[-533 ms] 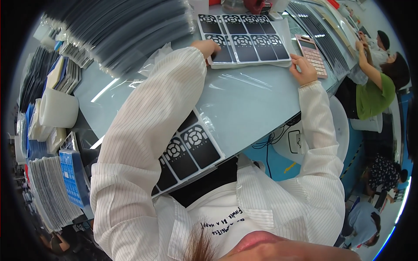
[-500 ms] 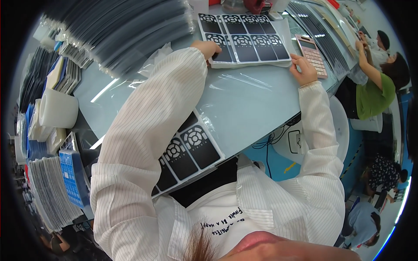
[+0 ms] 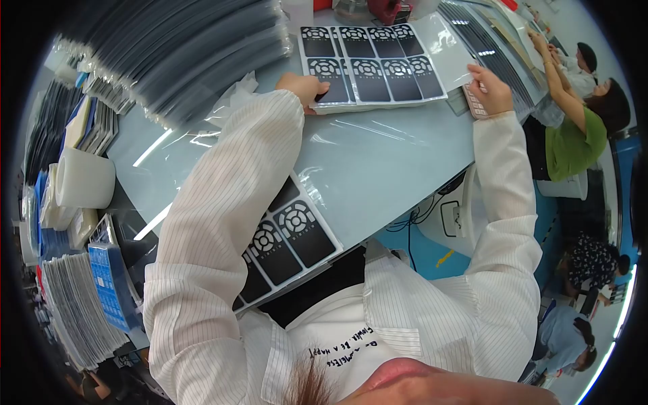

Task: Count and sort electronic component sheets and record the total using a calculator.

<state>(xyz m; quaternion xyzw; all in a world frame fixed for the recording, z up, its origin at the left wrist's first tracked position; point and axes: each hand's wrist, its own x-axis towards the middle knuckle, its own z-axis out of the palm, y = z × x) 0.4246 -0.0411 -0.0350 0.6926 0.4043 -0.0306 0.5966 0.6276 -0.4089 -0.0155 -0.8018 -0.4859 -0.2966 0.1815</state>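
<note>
A stack of sheets printed with black panels and cut-out ring patterns (image 3: pixel 378 89) lies at the far side of the table. My left hand (image 3: pixel 302 89) grips its near left edge, thumb on top and fingers mostly hidden. From the right side of the stack a thin whitish sheet (image 3: pixel 449 50) sticks out. My right hand (image 3: pixel 493 91) pinches the near right corner of that sheet between thumb and fingers. Beneath this hand a pink calculator (image 3: pixel 474 102) is partly covered. More of the black-printed sheets (image 3: pixel 295 236) lie at the near table edge, partly behind my left sleeve.
A tall pile of dark wrapped sheets (image 3: pixel 175 54) fills the far left. A white roll (image 3: pixel 86 177), a blue pack (image 3: pixel 108 283) and a stack of pale sheets (image 3: pixel 81 310) stand at the left. Dark strips (image 3: pixel 479 40) lie far right. A co-worker in green (image 3: pixel 577 145) sits at the right.
My right hand has moved right, drawing the whitish sheet out from the stack and over the calculator. My left hand has shifted slightly left, still on the stack's edge.
</note>
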